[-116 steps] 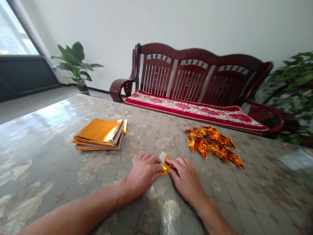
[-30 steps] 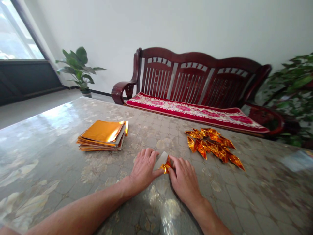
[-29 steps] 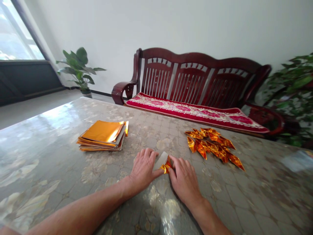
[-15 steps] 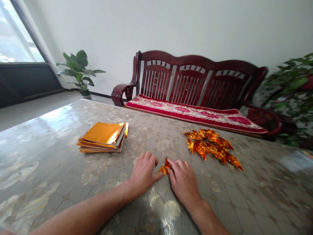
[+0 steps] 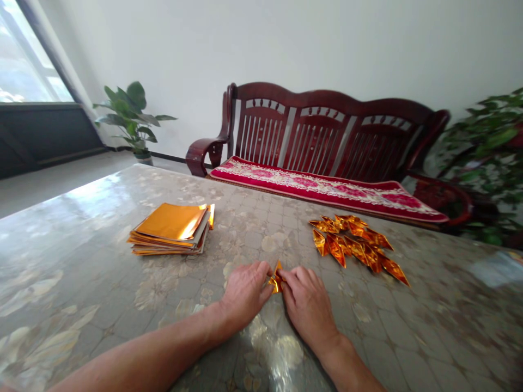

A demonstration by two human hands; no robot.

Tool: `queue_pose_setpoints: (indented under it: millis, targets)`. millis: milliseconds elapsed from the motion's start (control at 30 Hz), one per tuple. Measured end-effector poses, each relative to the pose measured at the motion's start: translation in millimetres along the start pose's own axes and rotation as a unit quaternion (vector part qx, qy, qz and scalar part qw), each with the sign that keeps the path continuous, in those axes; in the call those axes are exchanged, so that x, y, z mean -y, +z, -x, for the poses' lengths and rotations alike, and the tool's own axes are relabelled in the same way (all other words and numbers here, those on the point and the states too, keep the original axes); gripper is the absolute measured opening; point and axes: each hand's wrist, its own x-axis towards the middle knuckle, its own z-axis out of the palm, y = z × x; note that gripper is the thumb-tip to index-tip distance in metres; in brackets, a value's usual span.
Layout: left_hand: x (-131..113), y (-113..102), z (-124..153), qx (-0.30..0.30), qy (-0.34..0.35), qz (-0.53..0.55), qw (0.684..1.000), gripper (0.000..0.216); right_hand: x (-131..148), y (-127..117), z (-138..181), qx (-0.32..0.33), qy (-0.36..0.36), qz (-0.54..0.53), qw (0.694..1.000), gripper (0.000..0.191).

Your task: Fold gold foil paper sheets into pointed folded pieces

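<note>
Between my hands, low over the table, is a small piece of folded gold foil paper [image 5: 277,280], its tip pointing away from me. My left hand [image 5: 247,288] pinches its left side with thumb and fingers. The right side is gripped by my right hand [image 5: 307,296], fingers curled. My fingers hide much of the paper. To the left lies a stack of gold foil sheets [image 5: 169,222], with grey-backed edges showing. A cluster of folded gold foil pieces [image 5: 355,245], pointed at the ends, rests to the right.
The table [image 5: 102,294] has a glossy floral covering. Beyond it stands a dark red wooden bench [image 5: 322,136] with a red patterned runner [image 5: 327,185]. Potted plants [image 5: 131,117] stand left and right. Something clear and plastic-like [image 5: 492,268] lies at the right.
My left fingers have closed in on the paper, and the pale strip on its left side is folded over or covered. My right hand has hardly moved.
</note>
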Motion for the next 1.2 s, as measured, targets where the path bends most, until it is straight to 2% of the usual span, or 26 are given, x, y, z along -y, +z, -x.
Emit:
queue_pose_setpoints:
  millis: [267, 433, 633, 1033, 1200]
  targets:
    - [-7.7, -6.2, 3.7, 0.024, 0.041, -0.073, 0.996, 0.016, -0.9, 0.0, -1.7, -0.001, 0.001, -0.009, 1.0, 0.021]
    - [-7.8, -5.8, 10.8, 0.025, 0.074, -0.067, 0.995, 0.022, -0.9, -0.9, -2.0, -0.002, -0.001, -0.016, 1.0, 0.02]
    - [-0.4, -5.7, 8.0, 0.033, 0.025, -0.018, 0.999, 0.024, -1.4, -0.7, -2.7, 0.0, 0.003, -0.025, 1.0, 0.02]
    - [-4.3, -6.9, 7.3, 0.037, 0.037, -0.06, 0.997, 0.019, 0.5, -5.2, -2.5, 0.008, -0.006, -0.066, 0.998, 0.012]
    - [-2.1, -6.2, 6.5, 0.044, 0.021, -0.024, 0.999, 0.018, 0.6, -8.2, -2.1, 0.014, -0.035, -0.072, 0.997, 0.022]
